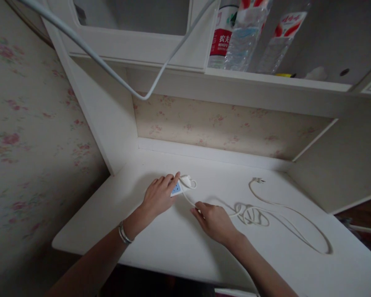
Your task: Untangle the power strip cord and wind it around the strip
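My left hand (160,192) is closed over a white power strip (177,189) with a blue socket face, and covers much of it. At the strip's far end sits a white plug (187,180) with a pull loop beside it. My right hand (214,220) pinches the white cord (189,201) a short way from the strip. Right of that hand the cord lies in a loose tangle (250,214) on the white desk (160,251). Its plug (259,180), prongs bare, rests farther back on the right.
Overhead, a thick white cable (111,73) hangs down in a bend. Plastic bottles (244,39) stand on the shelf (278,80) above the desk. White side panels (336,156) flank the desktop, and floral wallpaper (21,156) covers the wall at left.
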The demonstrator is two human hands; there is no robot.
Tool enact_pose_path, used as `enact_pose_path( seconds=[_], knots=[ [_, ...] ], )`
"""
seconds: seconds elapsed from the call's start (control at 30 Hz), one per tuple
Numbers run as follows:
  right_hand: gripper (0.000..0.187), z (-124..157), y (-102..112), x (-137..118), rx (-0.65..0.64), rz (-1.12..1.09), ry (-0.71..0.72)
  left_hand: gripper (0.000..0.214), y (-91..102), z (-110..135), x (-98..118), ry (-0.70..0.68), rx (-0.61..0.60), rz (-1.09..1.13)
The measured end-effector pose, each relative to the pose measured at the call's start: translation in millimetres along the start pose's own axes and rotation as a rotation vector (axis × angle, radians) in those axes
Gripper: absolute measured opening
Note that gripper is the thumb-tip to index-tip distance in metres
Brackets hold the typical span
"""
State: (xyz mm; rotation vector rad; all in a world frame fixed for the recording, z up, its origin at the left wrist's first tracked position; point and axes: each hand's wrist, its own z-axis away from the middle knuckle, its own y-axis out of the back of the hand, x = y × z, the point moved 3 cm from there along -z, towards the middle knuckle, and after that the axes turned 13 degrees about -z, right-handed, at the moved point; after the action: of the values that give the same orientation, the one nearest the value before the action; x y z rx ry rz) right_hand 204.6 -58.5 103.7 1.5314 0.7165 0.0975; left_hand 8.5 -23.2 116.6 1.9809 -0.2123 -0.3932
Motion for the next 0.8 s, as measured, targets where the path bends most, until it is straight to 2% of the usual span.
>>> enact_pose_path(
  seconds=[0.17, 0.3, 0.4, 0.6, 0.8],
  knots=[
    [0.040, 1.8, 16.9, -8.2, 0.147, 0.134, 0.163, 0.073, -2.6, -1.1, 11.3, -0.045, -0.036, -0.003],
    [0.044, -5.2, 32.2, -9.7, 0.214, 0.161, 0.337, 0.068, -5.2, 1.6, 22.5, -0.163, -0.061, 0.047],
    [0.047, -15.7, 45.3, -5.7, 0.279, 0.139, 0.397, 0.059, -4.0, 6.1, 31.1, -0.248, -0.077, 0.093],
    [0.058, -41.0, 56.2, 9.1, 0.365, -0.114, 0.242, 0.059, 11.7, 11.3, 46.4, -0.394, -0.092, 0.186],
    [0.062, -58.8, 50.7, 14.3, 0.245, -0.513, 0.066, 0.056, 27.7, 9.1, 56.1, -0.498, -0.089, 0.263]
  ],
)
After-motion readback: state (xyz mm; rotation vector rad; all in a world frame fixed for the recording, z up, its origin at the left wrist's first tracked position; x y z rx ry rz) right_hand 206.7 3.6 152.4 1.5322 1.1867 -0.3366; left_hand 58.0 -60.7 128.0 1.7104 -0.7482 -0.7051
